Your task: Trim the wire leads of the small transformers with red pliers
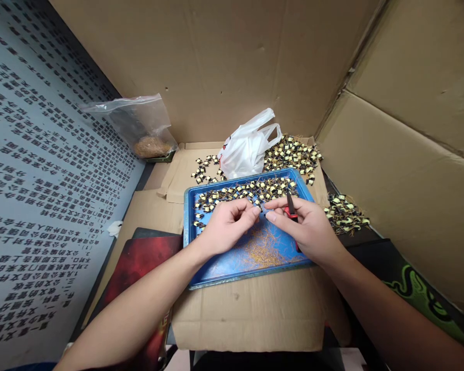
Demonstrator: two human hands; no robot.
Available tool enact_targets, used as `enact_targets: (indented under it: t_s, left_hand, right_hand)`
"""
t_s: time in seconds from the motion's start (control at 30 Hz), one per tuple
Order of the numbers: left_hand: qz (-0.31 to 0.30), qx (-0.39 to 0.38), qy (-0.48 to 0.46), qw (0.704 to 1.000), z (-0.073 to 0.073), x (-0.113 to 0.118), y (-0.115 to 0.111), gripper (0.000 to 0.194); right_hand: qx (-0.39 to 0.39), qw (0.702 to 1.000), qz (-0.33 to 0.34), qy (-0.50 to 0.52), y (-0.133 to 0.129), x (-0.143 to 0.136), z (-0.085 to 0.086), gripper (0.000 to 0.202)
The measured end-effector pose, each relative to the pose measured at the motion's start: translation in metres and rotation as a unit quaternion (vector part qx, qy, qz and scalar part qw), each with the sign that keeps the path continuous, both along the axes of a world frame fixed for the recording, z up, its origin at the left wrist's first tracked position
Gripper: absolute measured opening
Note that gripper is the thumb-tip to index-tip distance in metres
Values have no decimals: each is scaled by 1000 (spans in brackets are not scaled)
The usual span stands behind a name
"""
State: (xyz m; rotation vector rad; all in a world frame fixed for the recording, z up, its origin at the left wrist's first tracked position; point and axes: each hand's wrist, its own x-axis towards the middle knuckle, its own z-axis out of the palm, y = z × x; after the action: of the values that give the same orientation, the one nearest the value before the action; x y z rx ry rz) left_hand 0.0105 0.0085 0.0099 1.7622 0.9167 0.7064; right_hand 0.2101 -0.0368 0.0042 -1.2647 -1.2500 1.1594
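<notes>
Over the blue tray [235,278], my left hand [232,221] is closed in a pinch, thumb against index finger. What sits at its fingertips is too small and covered to make out. My right hand [309,224] is wrapped around red-handled cutters [291,206], their dark jaws pointing up and away. Its thumb and index tips are close to the left fingertips, by a small dark bit. Many small yellow-and-black coil components [239,191] with thin wire leads lie along the tray's far side. Cut copper-coloured wire ends [265,250] are heaped at the near side.
A white plastic bag [243,149] stands behind the tray, beside a large pile of components [294,154]. Another pile [346,214] lies to the right. A clear bag of wire scraps [152,147] is at back left. Cardboard walls [224,67] enclose the back and right.
</notes>
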Motion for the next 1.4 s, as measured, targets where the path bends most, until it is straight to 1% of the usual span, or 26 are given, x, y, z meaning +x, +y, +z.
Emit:
enact_targets:
  t_s: [0.13,0.43,0.67,0.77,0.9,1.07,1.27,1.4]
  left_hand:
    - [-2,1,11,1000,0,0,-1,43]
    - [-3,14,26,1000,-2,1,-1,44]
    - [-23,25,41,999,-2,0,1,41]
    - [-31,11,40,999,1,0,1,38]
    - [-40,-19,27,999,3,0,1,33]
    - [-51,-47,23,997,5,1,1,37]
    - [-60,-87,6,994,6,2,2,37]
    - [-58,-98,-8,993,5,1,2,39]
  right_hand:
    - [5,1000,17,-2,2,1,-2,23]
    - [15,1000,9,-23,2,1,-3,21]
    - [28,997,30,-62,0,0,-1,19]
    - [27,996,50,-69,-1,1,0,20]
    - [13,995,79,-53,0,4,2,23]
    - [-1,994,104,-21,-1,5,4,25]
    - [-12,994,104,-16,-1,4,5,25]
    - [-19,994,104,-14,0,3,6,27]
